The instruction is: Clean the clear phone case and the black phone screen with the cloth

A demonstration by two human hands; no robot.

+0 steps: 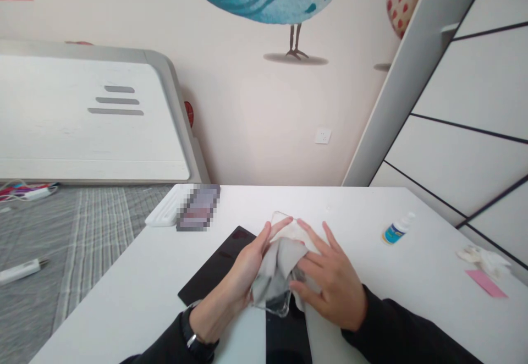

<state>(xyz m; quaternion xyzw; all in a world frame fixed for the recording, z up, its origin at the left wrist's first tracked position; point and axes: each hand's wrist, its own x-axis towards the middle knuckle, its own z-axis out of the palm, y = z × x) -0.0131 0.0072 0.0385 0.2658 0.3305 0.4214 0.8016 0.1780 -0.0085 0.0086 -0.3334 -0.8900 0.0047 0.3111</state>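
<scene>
A clear phone case (279,310) is tilted in my left hand (247,268), whose thumb and fingers grip its left edge. Over the middle of the case lies a crumpled grey cloth (278,268), which hides most of it. My right hand (330,279) holds the cloth against the case, fingers partly bent and some fingertips hidden in the folds. Beneath my hands, on the white table (231,342), are a dark flat panel (214,268) to the left and a black strip-like panel (287,339) near the front edge.
A phone with a blurred screen (198,207) lies by a white tray-like object (169,207) at the back left. On the right stand a small white bottle with a blue label (395,232), crumpled tissue (489,259) and a pink slip (485,283). A bed (103,243) adjoins the table's left.
</scene>
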